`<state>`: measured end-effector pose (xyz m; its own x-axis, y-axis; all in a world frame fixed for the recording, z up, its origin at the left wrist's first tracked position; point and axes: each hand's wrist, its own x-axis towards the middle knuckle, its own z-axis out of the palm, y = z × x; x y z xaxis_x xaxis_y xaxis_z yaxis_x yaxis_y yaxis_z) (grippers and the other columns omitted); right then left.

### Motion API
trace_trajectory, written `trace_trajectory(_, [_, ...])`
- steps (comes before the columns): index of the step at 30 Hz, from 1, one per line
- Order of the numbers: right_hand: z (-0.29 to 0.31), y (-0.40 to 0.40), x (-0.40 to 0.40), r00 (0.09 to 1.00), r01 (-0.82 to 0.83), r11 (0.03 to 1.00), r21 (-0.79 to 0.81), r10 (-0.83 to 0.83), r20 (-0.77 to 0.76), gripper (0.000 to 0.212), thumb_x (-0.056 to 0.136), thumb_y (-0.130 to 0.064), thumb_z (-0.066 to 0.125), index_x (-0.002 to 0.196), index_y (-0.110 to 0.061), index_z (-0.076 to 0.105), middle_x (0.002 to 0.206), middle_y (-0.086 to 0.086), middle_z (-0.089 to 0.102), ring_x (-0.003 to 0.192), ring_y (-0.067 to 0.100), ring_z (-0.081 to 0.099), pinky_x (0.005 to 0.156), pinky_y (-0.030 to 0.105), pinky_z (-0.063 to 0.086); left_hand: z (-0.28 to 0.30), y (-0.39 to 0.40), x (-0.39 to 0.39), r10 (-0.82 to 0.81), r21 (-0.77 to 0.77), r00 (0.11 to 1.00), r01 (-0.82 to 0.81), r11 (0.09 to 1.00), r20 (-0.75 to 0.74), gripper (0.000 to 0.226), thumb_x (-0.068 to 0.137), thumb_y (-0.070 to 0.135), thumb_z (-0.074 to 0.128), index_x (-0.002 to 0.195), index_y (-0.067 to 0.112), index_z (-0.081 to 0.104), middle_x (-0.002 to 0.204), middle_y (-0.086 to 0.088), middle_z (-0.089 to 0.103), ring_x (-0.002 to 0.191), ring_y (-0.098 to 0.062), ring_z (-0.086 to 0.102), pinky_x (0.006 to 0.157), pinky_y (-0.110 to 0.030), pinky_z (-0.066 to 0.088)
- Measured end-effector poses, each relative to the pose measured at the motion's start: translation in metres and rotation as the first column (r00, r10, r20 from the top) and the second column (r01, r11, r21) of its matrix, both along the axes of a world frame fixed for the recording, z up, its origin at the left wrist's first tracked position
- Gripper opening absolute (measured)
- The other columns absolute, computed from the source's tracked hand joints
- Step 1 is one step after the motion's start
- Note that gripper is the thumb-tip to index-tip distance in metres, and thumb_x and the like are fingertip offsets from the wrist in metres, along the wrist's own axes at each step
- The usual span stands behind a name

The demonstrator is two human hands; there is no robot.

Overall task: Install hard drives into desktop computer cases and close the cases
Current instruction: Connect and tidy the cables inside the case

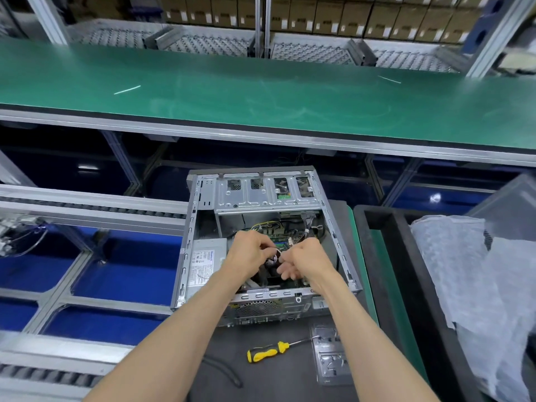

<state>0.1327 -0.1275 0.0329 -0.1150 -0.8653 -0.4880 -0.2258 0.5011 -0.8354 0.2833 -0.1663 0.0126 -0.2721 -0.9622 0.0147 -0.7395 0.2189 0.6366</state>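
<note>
From the head view I see the open grey metal desktop computer case (266, 245) lying on the dark mat (278, 372). My left hand (249, 252) and right hand (304, 258) reach inside it, fingers curled, pinching a small white cable connector (275, 254) between them. A yellow-and-black screwdriver (268, 351) lies near the case.

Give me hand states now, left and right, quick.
Left hand: fingers curled, pinching a small white cable inside the open case.
Right hand: fingers curled at the same cable; grip unclear.
</note>
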Motion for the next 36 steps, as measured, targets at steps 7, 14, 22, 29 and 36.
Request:
trace_trajectory(7, [-0.007,-0.007,-0.001,0.999,-0.006,0.999,0.034,0.004,0.049,0.018,0.080,-0.002,0.057,0.081,0.005,0.073,0.053,0.006,0.054,0.039,0.011,0.037,0.039,0.020,0.026,-0.003,-0.009,-0.008,-0.151,-0.042,0.976,0.159,0.986,0.158,0.015,0.092,0.017,0.066,0.102,0.008,0.074,0.102,-0.011,0.070,0.098,-0.028,0.063,0.087,-0.038,0.047])
trace_trajectory(14, [-0.009,-0.005,0.002,0.998,0.038,0.997,-0.069,-0.041,-0.044,0.029,0.070,0.003,0.057,0.047,-0.012,0.065,0.046,0.003,0.047,0.042,0.014,0.038,0.040,0.022,0.027,-0.012,-0.008,-0.011,-0.067,0.000,0.996,0.067,0.998,0.055,0.010,0.082,0.012,0.075,0.075,0.009,0.070,0.085,-0.006,0.066,0.083,-0.023,0.059,0.077,-0.035,0.047])
trace_trajectory(22, [-0.006,-0.003,0.001,0.997,0.059,0.993,-0.098,-0.054,0.050,0.016,0.070,0.006,0.052,0.064,0.000,0.066,0.049,0.006,0.042,0.041,0.013,0.033,0.042,0.021,0.023,-0.021,-0.013,-0.010,-0.034,-0.005,0.997,0.035,0.999,0.075,0.017,0.084,0.010,0.073,0.070,0.015,0.065,0.074,0.011,0.052,0.074,-0.015,0.056,0.068,-0.024,0.040])
trace_trajectory(29, [-0.004,-0.003,-0.001,0.997,0.048,0.998,-0.041,-0.046,0.057,0.010,0.067,-0.001,0.053,0.071,-0.002,0.062,0.052,0.005,0.042,0.044,0.013,0.032,0.042,0.022,0.021,-0.024,-0.015,-0.013,-0.073,-0.023,0.982,0.078,0.997,0.174,0.021,0.089,0.016,0.069,0.076,0.022,0.054,0.088,0.005,0.053,0.088,-0.022,0.057,0.075,-0.034,0.043])
trace_trajectory(36, [0.001,0.002,0.000,0.996,0.051,0.993,-0.111,-0.043,0.076,0.013,0.067,0.007,0.051,0.068,0.000,0.062,0.047,0.001,0.035,0.043,0.013,0.028,0.043,0.022,0.021,-0.025,-0.015,-0.011,-0.021,-0.052,0.993,0.027,0.998,0.117,0.025,0.090,0.016,0.070,0.073,0.024,0.052,0.082,0.011,0.045,0.078,-0.016,0.048,0.068,-0.029,0.033])
